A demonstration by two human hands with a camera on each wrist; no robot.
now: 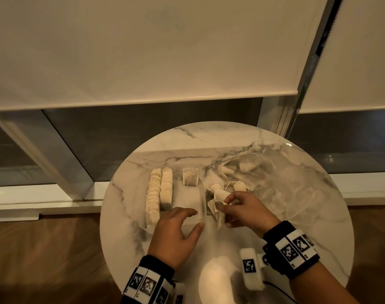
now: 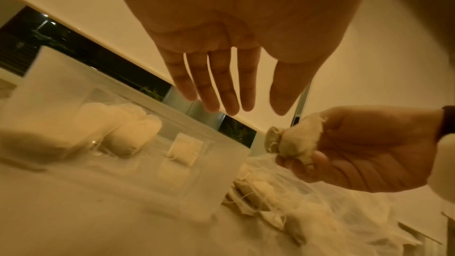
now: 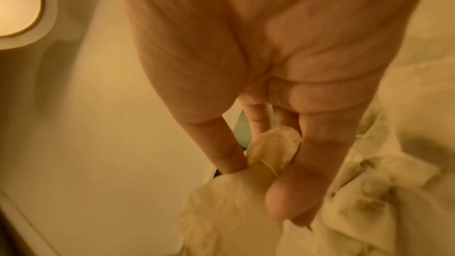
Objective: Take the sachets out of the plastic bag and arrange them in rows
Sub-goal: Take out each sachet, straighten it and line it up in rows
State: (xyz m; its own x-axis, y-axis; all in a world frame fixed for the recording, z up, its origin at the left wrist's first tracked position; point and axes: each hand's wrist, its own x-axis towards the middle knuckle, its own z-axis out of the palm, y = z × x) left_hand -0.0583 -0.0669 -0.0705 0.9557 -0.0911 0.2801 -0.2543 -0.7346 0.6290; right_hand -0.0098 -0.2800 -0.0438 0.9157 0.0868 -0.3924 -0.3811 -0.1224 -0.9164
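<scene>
Two overlapping sachet rows (image 1: pixel 159 194) lie at 9 o'clock on the round marble table (image 1: pixel 296 216), a lone sachet (image 1: pixel 190 177) beside them. Left hand (image 1: pixel 176 231), fingers straight, holds nothing. Right hand (image 1: pixel 249 210) pinches soft sachets (image 1: pixel 219 201) before the crumpled plastic bag (image 1: pixel 274 183) at 2 o'clock

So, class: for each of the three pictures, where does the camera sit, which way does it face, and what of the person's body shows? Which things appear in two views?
Head: worn on the head, looking forward and down at the round table; shows left hand and right hand.
Left wrist: low over the table, looking along the open left hand towards the rows of sachets.
Right wrist: looks along the right hand's fingers, which grip sachets.
Shared: head and left wrist both show the rows and the sachets in the right hand.
</scene>
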